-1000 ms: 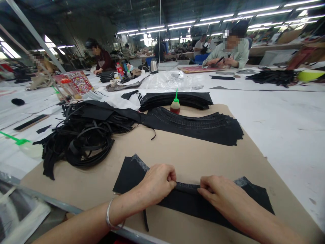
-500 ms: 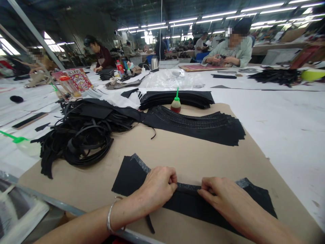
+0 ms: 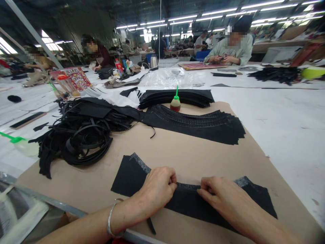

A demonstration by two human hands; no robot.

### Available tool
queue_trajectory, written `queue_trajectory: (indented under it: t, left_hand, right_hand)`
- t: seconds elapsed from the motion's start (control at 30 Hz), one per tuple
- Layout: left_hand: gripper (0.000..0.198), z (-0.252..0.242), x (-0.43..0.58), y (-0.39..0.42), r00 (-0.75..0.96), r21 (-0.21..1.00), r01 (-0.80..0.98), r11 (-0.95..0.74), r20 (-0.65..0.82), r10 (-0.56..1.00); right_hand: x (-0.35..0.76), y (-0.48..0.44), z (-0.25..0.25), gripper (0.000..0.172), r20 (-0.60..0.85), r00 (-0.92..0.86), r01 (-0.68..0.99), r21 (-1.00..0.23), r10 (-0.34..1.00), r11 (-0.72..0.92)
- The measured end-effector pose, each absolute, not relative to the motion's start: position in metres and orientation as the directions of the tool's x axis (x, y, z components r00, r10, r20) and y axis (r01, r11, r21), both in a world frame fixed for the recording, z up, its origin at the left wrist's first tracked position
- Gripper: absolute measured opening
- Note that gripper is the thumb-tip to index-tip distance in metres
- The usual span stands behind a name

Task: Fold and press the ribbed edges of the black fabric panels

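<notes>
A curved black piece (image 3: 129, 176) lies on brown board near the front edge, a grey speckled band along its upper edge. My left hand (image 3: 161, 184) pinches that edge left of its middle; my right hand (image 3: 215, 191) pinches it further right. Between the hands a thin dark strip runs along the edge, and the end of a narrow black strip (image 3: 151, 226) sticks out below my left wrist. My fingertips partly hide the strip and the edge.
Behind are overlapping black pieces (image 3: 208, 130), a bottle with a green spout (image 3: 175, 103) and a black stack (image 3: 177, 98). A heap of black strips (image 3: 86, 135) lies left, beside another green-spouted bottle (image 3: 25, 146). Several people work across the white table (image 3: 284, 115).
Both hands keep nearly the same pinch on the black piece. The dark strip between them lies flatter against the edge. The view has shifted slightly.
</notes>
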State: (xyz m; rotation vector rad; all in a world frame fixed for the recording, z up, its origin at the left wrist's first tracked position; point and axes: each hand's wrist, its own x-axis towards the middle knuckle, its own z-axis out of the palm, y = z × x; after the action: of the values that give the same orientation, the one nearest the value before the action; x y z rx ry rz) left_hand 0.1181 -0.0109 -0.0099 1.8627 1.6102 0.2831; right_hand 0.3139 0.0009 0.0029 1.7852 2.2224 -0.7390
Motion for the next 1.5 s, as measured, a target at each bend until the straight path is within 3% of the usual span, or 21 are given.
queue_trajectory:
  t: [0.3, 0.77, 1.5]
  left_hand:
    - [0.010, -0.014, 0.117, -0.014, 0.202, 0.579, 0.814, -0.035, -0.226, 0.953]
    - [0.008, -0.012, 0.116, -0.015, 0.210, 0.588, 0.809, -0.028, -0.244, 0.947]
    - [0.006, -0.010, 0.115, -0.013, 0.211, 0.638, 0.770, 0.011, -0.271, 0.939]
  right_hand:
    - [0.314, -0.002, 0.003, 0.022, -0.435, -0.246, 0.961, -0.227, 0.866, 0.159]
    - [0.307, -0.005, 0.019, 0.024, -0.413, -0.305, 0.931, -0.321, 0.858, 0.176]
    - [0.311, 0.000, 0.012, 0.021, -0.467, -0.249, 0.951, -0.286, 0.849, 0.121]
